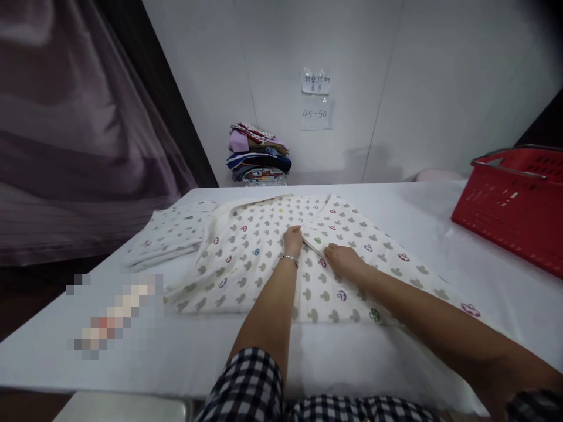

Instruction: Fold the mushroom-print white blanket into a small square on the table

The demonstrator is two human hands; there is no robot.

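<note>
A white cloth printed with grey and coloured mushrooms [259, 252] lies spread over the table in front of me, partly folded over itself. Near its middle, my left hand [292, 241] is closed on a raised edge of this cloth, fingers pinched together. Just to the right and slightly nearer, my right hand [343, 261] grips the same edge, which runs taut between both hands. On the right, the cloth continues under my right forearm. To the left rests a folded white cloth with a small print [169, 237].
The table [211, 357] has a white cover. At the right edge stands a red plastic basket [514, 205] with metal handles. A stack of folded textiles [259, 158] sits against the back wall, left of two paper signs [316, 113]. A pixelated patch hides something at the left front.
</note>
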